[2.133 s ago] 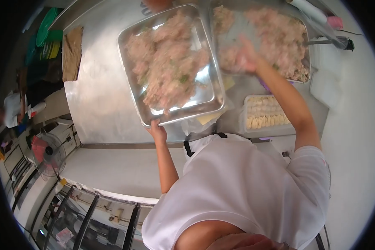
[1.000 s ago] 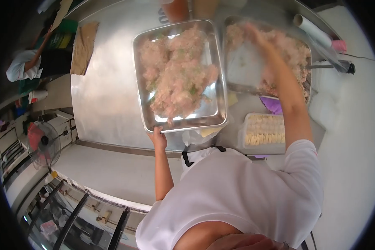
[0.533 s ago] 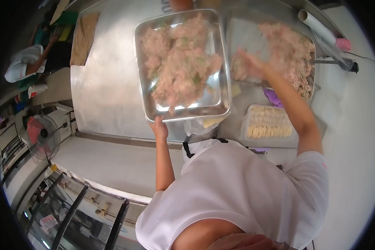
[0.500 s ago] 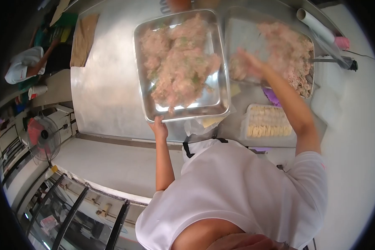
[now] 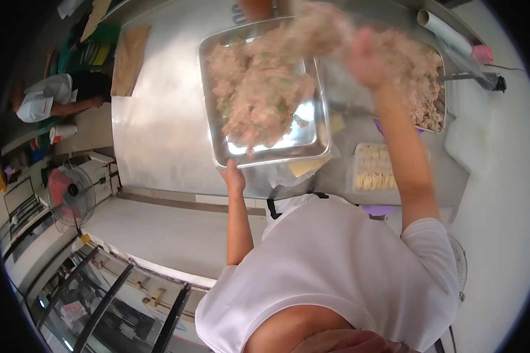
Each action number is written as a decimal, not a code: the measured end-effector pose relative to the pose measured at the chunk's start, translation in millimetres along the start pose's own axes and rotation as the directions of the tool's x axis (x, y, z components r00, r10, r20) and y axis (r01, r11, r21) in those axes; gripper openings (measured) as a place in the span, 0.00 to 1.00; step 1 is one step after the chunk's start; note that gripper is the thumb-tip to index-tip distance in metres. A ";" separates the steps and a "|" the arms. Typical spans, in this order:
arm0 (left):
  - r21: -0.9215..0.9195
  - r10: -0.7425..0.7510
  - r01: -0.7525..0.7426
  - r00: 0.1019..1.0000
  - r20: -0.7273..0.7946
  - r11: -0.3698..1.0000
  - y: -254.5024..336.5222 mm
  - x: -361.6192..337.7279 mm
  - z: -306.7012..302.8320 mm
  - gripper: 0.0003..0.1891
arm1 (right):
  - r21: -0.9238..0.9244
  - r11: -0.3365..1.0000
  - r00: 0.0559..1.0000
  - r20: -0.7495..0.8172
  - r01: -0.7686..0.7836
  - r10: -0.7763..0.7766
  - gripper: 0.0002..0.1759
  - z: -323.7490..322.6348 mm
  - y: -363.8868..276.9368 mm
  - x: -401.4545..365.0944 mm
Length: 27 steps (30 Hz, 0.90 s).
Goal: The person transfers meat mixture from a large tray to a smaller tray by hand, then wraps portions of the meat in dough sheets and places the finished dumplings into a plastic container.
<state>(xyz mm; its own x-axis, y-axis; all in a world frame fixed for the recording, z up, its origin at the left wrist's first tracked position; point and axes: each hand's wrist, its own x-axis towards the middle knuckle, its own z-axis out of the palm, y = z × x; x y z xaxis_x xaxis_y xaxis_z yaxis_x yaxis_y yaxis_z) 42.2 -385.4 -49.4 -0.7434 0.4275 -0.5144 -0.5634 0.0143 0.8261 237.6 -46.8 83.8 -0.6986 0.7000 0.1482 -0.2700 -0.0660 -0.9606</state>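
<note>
My left hand (image 5: 234, 176) grips the near rim of a square steel tray (image 5: 218, 150) heaped with pink minced filling (image 5: 259, 88) flecked with green. My right hand (image 5: 365, 57) is raised between this tray and a second steel tray (image 5: 440, 120) on the right, which holds more minced filling (image 5: 418, 65). A blurred lump of filling (image 5: 315, 28) sits against my right hand, above the far right corner of the left tray. Both trays rest on a steel table (image 5: 159, 129).
A white tray of folded dumplings (image 5: 374, 167) lies near my right elbow, with a purple item (image 5: 378, 125) beside it. A roll of wrap (image 5: 447, 32) lies far right. A brown sheet (image 5: 129, 59), another person (image 5: 47, 100), a fan (image 5: 70, 197) and a glass case (image 5: 112, 300) are at left.
My right hand lifted out of the right tray's near-left corner and swung up and left with a lump of filling. My left hand kept its hold on the left tray's rim.
</note>
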 end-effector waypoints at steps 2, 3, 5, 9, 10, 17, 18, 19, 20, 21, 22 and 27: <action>-0.016 0.000 0.000 1.000 -0.008 1.000 0.5 3.2 -2.3 0.22 | -0.286 0.956 0.997 0.045 0.070 -0.059 0.51 69.7 -17.9 5.2; -0.006 0.018 -0.018 1.000 0.016 1.000 -6.1 10.1 -10.5 0.24 | -0.536 0.832 0.981 0.185 0.147 -0.054 0.47 87.9 -15.8 9.1; 0.005 0.035 -0.036 0.998 0.042 0.999 -10.3 15.3 -17.2 0.26 | -0.729 0.639 0.950 0.312 0.245 -0.007 0.43 106.3 -4.1 7.8; 0.020 0.034 -0.035 0.998 0.049 0.999 -10.4 16.4 -15.5 0.25 | -0.759 0.552 0.938 0.262 0.344 -0.226 0.47 104.4 10.2 -12.2; 0.024 0.029 -0.030 0.999 0.032 0.999 -12.4 14.6 -17.4 0.24 | -0.766 0.564 0.946 0.186 0.308 -0.264 0.49 94.1 6.2 -21.3; -0.042 0.023 -0.020 0.998 0.066 0.999 -10.8 9.8 -14.6 0.20 | -0.911 0.321 0.948 -0.303 -0.258 -0.097 0.39 -44.4 -22.8 -118.2; -0.084 0.014 -0.011 0.999 0.030 0.996 -0.6 2.2 -1.5 0.23 | -0.915 0.313 0.948 -0.299 -0.253 -0.108 0.39 -63.4 -29.8 -112.2; -0.050 0.009 -0.006 0.998 0.067 0.999 -2.1 5.9 -6.7 0.27 | -0.891 0.361 0.922 -0.351 -0.275 -0.165 0.40 -74.0 -38.7 -107.3; -0.043 0.007 -0.005 0.998 0.060 0.999 -4.6 6.4 -12.8 0.27 | -0.863 0.413 0.889 -0.404 -0.291 -0.215 0.41 -83.0 -47.9 -100.6; -0.044 0.023 -0.021 0.998 0.061 0.999 -5.2 6.2 -13.2 0.27 | -0.833 0.463 0.850 -0.456 -0.302 -0.265 0.43 -92.5 -57.6 -91.2; -0.049 0.042 -0.039 0.997 0.067 0.998 -6.2 8.3 -11.3 0.27 | -0.804 0.510 0.802 -0.506 -0.305 -0.317 0.44 -104.4 -65.1 -79.9; -0.010 0.024 -0.023 0.999 0.040 1.000 -12.8 12.3 -21.3 0.25 | -0.823 0.359 0.689 -0.567 -0.441 -0.452 0.40 -234.9 12.4 -12.6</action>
<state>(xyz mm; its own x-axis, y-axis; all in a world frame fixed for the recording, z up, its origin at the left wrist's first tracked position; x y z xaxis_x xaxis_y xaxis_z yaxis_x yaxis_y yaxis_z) 32.6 -399.5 -71.1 -0.7416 0.4632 -0.4853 -0.5495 -0.0044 0.8355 398.7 110.6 14.9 0.0163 0.9149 0.4033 0.7562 0.2526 -0.6037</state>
